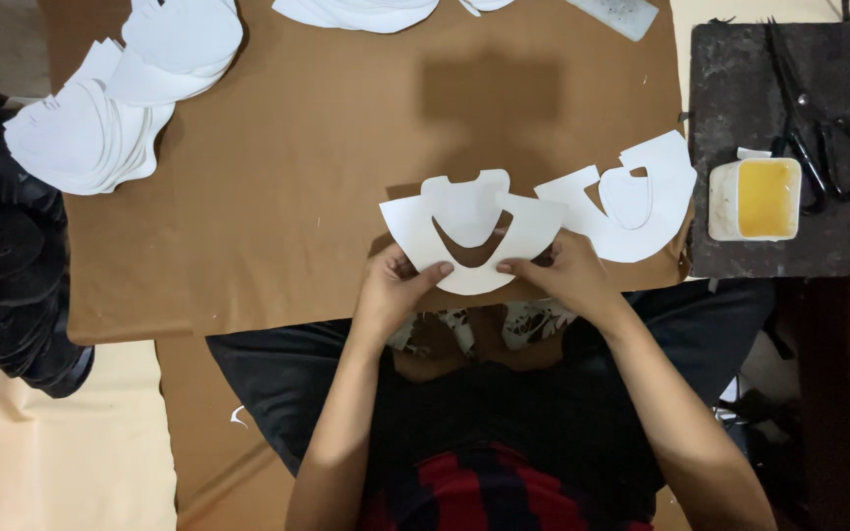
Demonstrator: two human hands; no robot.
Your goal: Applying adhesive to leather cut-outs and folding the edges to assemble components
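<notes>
White Paper Shape in Two Hands

White curved paper cutout [471, 236] sits on the brown board [297, 197], pinched by left hand [393, 292] and right hand [568, 278]. More white cutouts [632, 202] at three o'clock; yellow glue tub [757, 200] beyond.

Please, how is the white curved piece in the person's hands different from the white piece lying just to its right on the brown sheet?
The held piece is pinched at its lower edge by the left hand and right hand; the piece to its right lies untouched. The held piece opens towards the person, while the other is turned at an angle. Both are white, flat, curved cut-outs with a smaller piece laid over a larger one, on the brown sheet.
</notes>
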